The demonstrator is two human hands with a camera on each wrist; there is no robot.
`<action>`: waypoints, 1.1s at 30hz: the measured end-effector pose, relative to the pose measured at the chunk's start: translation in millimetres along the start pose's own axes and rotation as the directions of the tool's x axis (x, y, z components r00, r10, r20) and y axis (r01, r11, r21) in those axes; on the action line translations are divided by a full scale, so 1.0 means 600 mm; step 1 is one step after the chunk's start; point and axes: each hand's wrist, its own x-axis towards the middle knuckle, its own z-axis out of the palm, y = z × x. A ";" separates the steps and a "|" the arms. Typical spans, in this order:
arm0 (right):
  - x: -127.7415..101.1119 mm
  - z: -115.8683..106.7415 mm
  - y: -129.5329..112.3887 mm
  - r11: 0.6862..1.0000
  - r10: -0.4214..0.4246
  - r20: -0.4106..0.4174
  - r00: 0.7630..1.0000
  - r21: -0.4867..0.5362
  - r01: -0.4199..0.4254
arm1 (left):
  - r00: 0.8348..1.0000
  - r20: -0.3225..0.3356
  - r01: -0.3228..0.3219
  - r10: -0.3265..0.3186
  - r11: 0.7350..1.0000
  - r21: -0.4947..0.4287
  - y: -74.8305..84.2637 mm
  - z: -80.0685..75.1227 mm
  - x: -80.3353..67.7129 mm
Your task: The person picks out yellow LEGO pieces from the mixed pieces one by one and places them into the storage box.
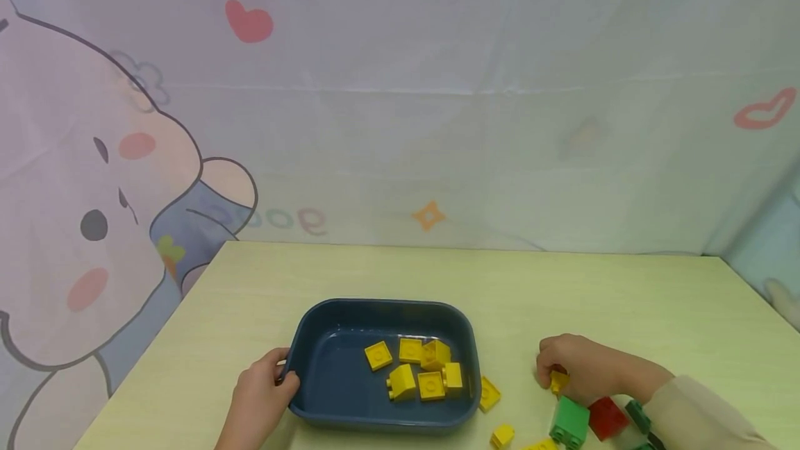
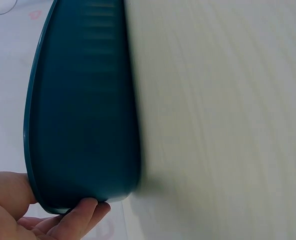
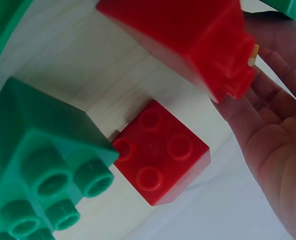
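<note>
A dark blue tray (image 1: 325, 325) sits on the pale table and holds several yellow bricks (image 1: 415, 367). My left hand (image 1: 262, 387) grips the tray's left rim (image 2: 42, 200), thumb inside and fingers under the edge. To the right of the tray, my right hand (image 1: 578, 367) curls round a small yellow brick (image 1: 558, 381) on the table. In the right wrist view the palm (image 3: 273, 150) is beside red bricks (image 3: 160, 150) and a green brick (image 3: 42, 165); only a sliver of yellow (image 3: 256, 51) shows there.
Loose yellow bricks (image 1: 489, 394) lie just outside the tray's right wall, another (image 1: 502, 435) nearer the front edge. A green brick (image 1: 570, 422) and a red brick (image 1: 607, 417) sit by my right wrist. A cartoon-print cloth hangs behind the table.
</note>
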 end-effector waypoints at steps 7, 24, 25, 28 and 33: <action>0.003 -0.003 -0.008 1.000 0.002 0.008 1.000 -0.027 -0.002 | 1.000 0.000 0.002 -0.002 1.000 0.001 -0.001 0.001 0.000; 0.050 -0.061 -0.054 0.984 -0.047 0.008 0.999 -0.171 0.048 | 1.000 -0.001 -0.002 0.002 1.000 0.004 0.004 -0.003 -0.002; 0.055 -0.068 -0.060 0.983 -0.044 0.005 0.999 -0.181 0.044 | 1.000 -0.002 -0.003 0.003 1.000 0.003 0.004 -0.004 -0.002; 0.068 -0.087 -0.081 0.975 -0.036 -0.007 0.999 -0.218 0.033 | 1.000 -0.002 -0.006 0.006 1.000 -0.006 0.005 -0.004 -0.003; 0.090 -0.112 -0.113 0.961 -0.058 -0.008 0.998 -0.272 0.053 | 1.000 -0.007 -0.005 0.005 1.000 -0.014 0.005 -0.003 -0.004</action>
